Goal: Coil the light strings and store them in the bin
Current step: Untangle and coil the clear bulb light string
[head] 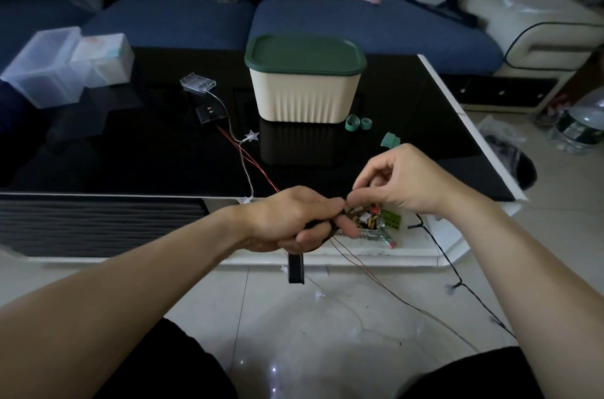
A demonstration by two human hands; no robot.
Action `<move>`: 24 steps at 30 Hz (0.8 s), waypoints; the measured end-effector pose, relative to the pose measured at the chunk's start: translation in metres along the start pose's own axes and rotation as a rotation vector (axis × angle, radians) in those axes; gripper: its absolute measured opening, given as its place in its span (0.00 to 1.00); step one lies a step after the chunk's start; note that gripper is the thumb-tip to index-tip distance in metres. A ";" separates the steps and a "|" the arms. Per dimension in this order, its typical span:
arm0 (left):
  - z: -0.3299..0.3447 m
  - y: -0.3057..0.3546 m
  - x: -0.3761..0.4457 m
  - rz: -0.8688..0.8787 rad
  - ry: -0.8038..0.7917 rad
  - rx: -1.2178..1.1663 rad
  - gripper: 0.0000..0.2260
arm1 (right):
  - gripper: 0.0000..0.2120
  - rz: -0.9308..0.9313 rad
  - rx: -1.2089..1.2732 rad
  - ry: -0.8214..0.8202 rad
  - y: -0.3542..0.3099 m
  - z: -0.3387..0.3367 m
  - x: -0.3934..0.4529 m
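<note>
Head view looks down on a person seated at a glossy black worktop [408, 111] with a white edge. Both hands are busy just in front of its near edge. The left hand [287, 222] has its fingers curled round a dark bundle of light string, with a black battery box [296, 269] hanging below the fist. The right hand [402, 183] is bent at the knuckles, and its fingertips pinch at the strand close to the left thumb. A thin red wire [251, 160] runs from the hands back across the worktop to a second black box [210, 114]. A white string carrying a star light [252, 136] leads to a clear battery case [198, 83]. A black string [457, 281] trails from the worktop's edge down over the tiled floor [359, 317] on the right.

The bin [305, 97], cream with ribbed sides and a dark green lid [304, 53] closed on it, stands at the middle of the worktop, well apart from the hands. Green tape rolls [358, 122] lie just beside its right foot. Clear plastic boxes [49, 68] sit at the far left, and a blue sofa [359, 26] lies beyond.
</note>
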State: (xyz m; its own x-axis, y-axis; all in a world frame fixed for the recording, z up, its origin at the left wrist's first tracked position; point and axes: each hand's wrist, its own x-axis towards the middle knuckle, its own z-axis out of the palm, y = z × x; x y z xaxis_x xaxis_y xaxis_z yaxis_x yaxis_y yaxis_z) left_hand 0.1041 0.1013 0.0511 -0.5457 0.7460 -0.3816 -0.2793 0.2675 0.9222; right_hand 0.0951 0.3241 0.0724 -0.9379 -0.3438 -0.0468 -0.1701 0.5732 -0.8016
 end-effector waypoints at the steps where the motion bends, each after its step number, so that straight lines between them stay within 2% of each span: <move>1: 0.000 0.001 0.000 0.005 0.028 -0.037 0.22 | 0.16 -0.005 0.013 0.014 0.003 -0.001 0.001; 4: 0.003 0.004 0.001 0.049 0.135 -0.197 0.19 | 0.15 0.010 0.026 0.036 0.011 -0.004 0.001; 8: -0.004 0.009 0.001 0.196 0.319 -0.430 0.17 | 0.12 0.059 0.024 0.061 0.022 -0.010 0.001; 14: -0.002 0.013 0.003 0.280 0.544 -0.556 0.17 | 0.08 0.043 0.043 0.101 0.025 -0.007 0.002; 17: 0.000 0.014 0.002 0.296 0.583 -0.592 0.17 | 0.14 0.103 0.002 0.043 0.023 -0.005 0.003; 19: 0.001 0.015 0.001 0.288 0.598 -0.609 0.17 | 0.17 0.148 0.067 -0.031 0.020 -0.004 0.001; 21: 0.001 0.015 0.001 0.279 0.640 -0.635 0.17 | 0.14 0.160 0.116 -0.077 0.018 -0.002 -0.001; 24: -0.003 0.015 0.001 0.290 0.736 -0.701 0.16 | 0.07 0.143 0.143 -0.050 0.019 -0.004 -0.002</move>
State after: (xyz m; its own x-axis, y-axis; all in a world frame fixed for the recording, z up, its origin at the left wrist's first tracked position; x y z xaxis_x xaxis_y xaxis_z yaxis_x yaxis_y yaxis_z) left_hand 0.0969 0.1043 0.0646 -0.9436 0.1085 -0.3128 -0.3272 -0.4487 0.8316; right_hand 0.0927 0.3381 0.0598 -0.9327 -0.3048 -0.1927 0.0115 0.5089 -0.8608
